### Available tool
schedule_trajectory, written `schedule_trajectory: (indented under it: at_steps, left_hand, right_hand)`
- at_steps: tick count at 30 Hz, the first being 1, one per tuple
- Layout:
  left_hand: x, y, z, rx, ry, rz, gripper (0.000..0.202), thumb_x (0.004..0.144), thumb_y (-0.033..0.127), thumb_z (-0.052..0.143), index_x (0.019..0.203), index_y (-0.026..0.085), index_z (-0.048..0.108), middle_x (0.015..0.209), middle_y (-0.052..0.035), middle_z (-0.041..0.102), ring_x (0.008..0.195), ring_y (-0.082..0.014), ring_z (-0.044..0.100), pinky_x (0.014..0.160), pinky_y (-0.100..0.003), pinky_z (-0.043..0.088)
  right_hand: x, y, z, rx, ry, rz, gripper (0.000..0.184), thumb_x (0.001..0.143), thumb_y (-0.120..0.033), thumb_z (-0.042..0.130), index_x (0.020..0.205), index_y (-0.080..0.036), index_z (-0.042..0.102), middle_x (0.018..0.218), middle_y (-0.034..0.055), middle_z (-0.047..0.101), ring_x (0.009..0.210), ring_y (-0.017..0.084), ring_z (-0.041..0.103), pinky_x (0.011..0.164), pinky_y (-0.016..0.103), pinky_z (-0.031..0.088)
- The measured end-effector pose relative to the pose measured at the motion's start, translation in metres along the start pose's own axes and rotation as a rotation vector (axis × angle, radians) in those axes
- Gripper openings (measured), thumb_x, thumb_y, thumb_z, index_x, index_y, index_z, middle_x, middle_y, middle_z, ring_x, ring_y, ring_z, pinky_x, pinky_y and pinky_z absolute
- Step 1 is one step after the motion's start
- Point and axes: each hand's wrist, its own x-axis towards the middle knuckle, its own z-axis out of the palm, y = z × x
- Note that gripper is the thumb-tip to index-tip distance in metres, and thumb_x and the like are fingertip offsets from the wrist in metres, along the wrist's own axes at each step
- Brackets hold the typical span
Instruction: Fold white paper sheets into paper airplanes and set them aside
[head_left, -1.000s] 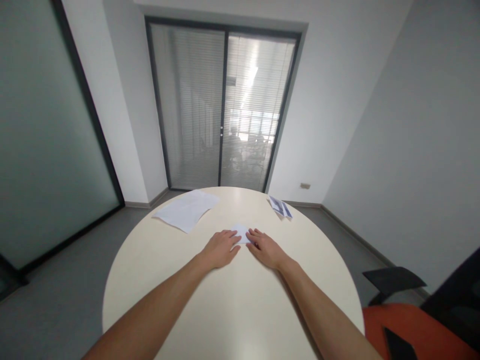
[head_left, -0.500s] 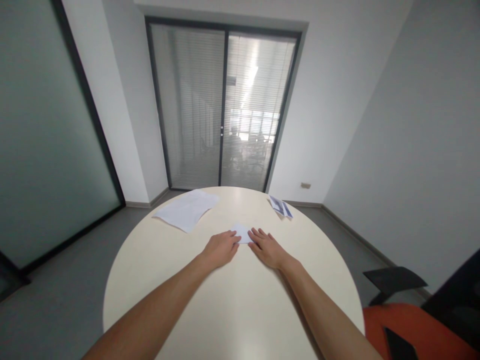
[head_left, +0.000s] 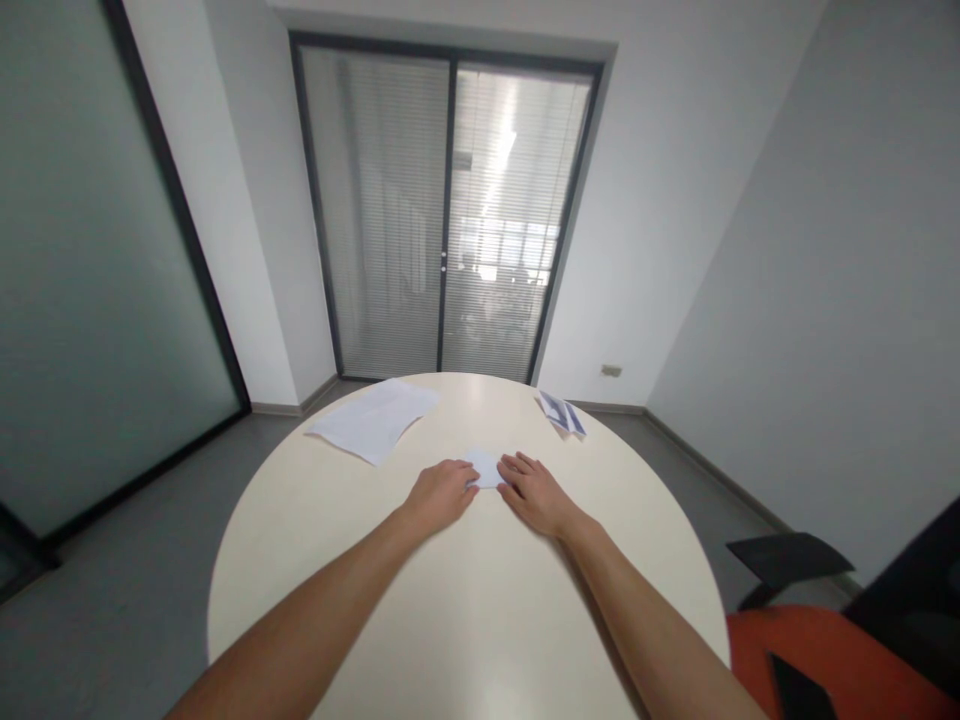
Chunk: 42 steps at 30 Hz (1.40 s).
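Small white paper (head_left: 486, 469) lies between your left hand (head_left: 441, 493) and right hand (head_left: 535, 495), both touching its sides, near edge crosswise; right's fingers spread; left's, pinching or pressing, can't tell.

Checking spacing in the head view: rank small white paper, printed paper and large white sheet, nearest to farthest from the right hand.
1. Small white paper, touching the right hand.
2. Printed paper, farther back, right side.
3. Large white sheet, back left.

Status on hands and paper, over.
Left hand, right hand touching small paper, opposite sides. Paper on table. Large sheet, printed paper farther off, out of the way.
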Motion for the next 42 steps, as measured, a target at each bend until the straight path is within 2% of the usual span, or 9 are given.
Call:
schedule_trajectory:
  at_steps: [5,10,17,22,28,34,42]
  left_hand:
    - [0.0,0.0,0.0,0.026,0.01,0.018,0.027,0.095,0.03,0.054,0.115,0.023,0.069,0.123,-0.0057,0.068,0.114,-0.0236,0.061,0.097,-0.037,0.049]
    - [0.0,0.002,-0.003,0.05,0.018,0.037,0.029,0.097,0.032,0.05,0.117,0.023,0.068,0.117,-0.0061,0.07,0.109,-0.0234,0.062,0.093,-0.036,0.05]
    - [-0.002,0.004,-0.005,0.094,0.01,0.058,0.028,0.098,0.03,0.048,0.117,0.024,0.068,0.116,-0.006,0.069,0.107,-0.0234,0.062,0.09,-0.035,0.05]
    - [0.0,0.008,-0.008,0.179,-0.024,0.061,0.029,0.1,0.027,0.042,0.115,0.024,0.066,0.108,-0.0084,0.07,0.099,-0.0236,0.065,0.086,-0.036,0.051]
    - [0.0,0.01,-0.01,0.219,-0.059,0.047,0.027,0.099,0.022,0.041,0.108,0.02,0.066,0.102,-0.0094,0.071,0.092,-0.024,0.068,0.079,-0.035,0.052]
    - [0.0,0.009,-0.01,0.198,-0.035,0.057,0.029,0.1,0.028,0.04,0.109,0.022,0.067,0.102,-0.0079,0.071,0.093,-0.0231,0.068,0.081,-0.035,0.051]
    - [-0.002,0.016,-0.017,0.171,-0.031,0.059,0.031,0.1,0.037,0.042,0.115,0.022,0.064,0.105,-0.0091,0.071,0.094,-0.0245,0.068,0.083,-0.036,0.051]
  right_hand:
    - [0.002,0.002,0.002,0.006,0.072,-0.062,0.034,0.101,-0.034,0.041,0.124,-0.021,0.062,0.132,0.0106,0.061,0.127,0.026,0.05,0.11,0.045,0.034]
    - [0.003,0.002,0.001,0.024,0.095,-0.104,0.033,0.102,-0.031,0.039,0.122,-0.019,0.063,0.124,0.0113,0.065,0.118,0.023,0.055,0.105,0.041,0.038]
    - [0.003,0.003,0.002,0.003,0.1,-0.116,0.035,0.103,-0.033,0.04,0.125,-0.019,0.064,0.125,0.012,0.065,0.119,0.024,0.055,0.105,0.042,0.038]
    - [0.004,0.002,0.001,-0.017,0.118,-0.083,0.037,0.103,-0.034,0.04,0.122,-0.02,0.068,0.127,0.0116,0.065,0.118,0.024,0.056,0.104,0.041,0.039]
    - [0.004,-0.003,-0.006,0.016,0.085,-0.076,0.034,0.102,-0.034,0.042,0.118,-0.024,0.071,0.118,0.0078,0.07,0.105,0.022,0.061,0.096,0.038,0.043]
    - [0.002,-0.013,-0.016,0.011,0.081,-0.084,0.029,0.097,-0.036,0.053,0.116,-0.023,0.071,0.114,0.0076,0.071,0.104,0.022,0.061,0.09,0.035,0.043]
    - [0.007,-0.015,-0.016,0.008,0.097,-0.165,0.028,0.1,-0.029,0.048,0.114,-0.025,0.072,0.104,0.0064,0.072,0.097,0.02,0.061,0.083,0.032,0.044]
